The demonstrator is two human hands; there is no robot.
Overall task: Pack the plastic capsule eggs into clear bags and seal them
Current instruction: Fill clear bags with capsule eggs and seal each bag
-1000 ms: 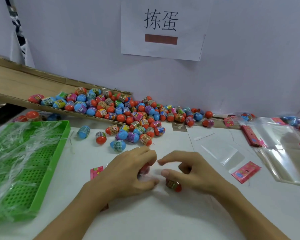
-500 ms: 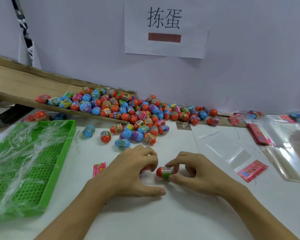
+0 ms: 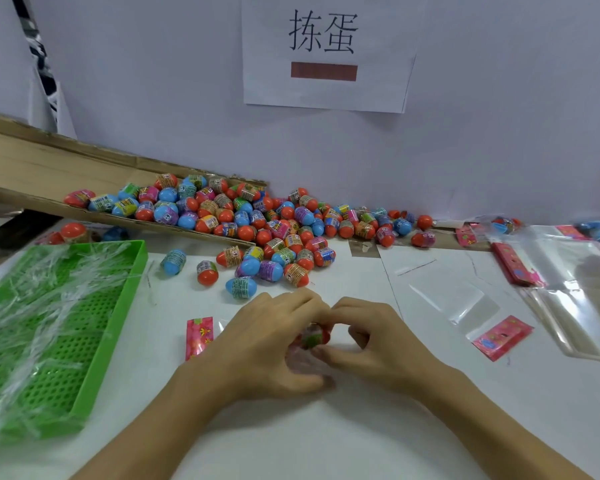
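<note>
The red egg (image 3: pixel 315 336), held out in the open a moment ago, is now pinched by the right hand (image 3: pixel 371 344) and pushed into the bag gripped by the left hand (image 3: pixel 267 344), at six o'clock from the pile (image 3: pixel 257 223).

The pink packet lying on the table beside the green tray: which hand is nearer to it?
Left. The left hand lies just right of the pink packet, nearly touching it; the right hand is farther right, beyond the left hand.
</note>
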